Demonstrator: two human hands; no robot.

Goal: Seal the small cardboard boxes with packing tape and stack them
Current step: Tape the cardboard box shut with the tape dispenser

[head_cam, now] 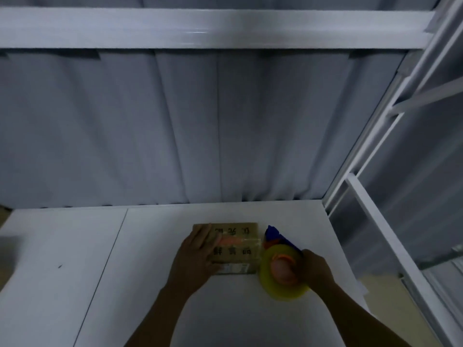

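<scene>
The box (pixel 238 250) lies on the white table (pixel 140 246) under the left hand (pixel 198 256), whose straight fingers press it flat, while the right hand (pixel 317 269) grips the tape dispenser (pixel 283 272) at its right edge, so I judge the taping is nearly finished and next needs a clean cut.

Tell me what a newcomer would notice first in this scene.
The bright yellow tape roll on its blue dispenser stands out, gripped by the right hand at the right edge of the small cardboard box near the white table's middle. The left hand lies flat on the box's left part. Behind hangs a grey curtain.
</scene>
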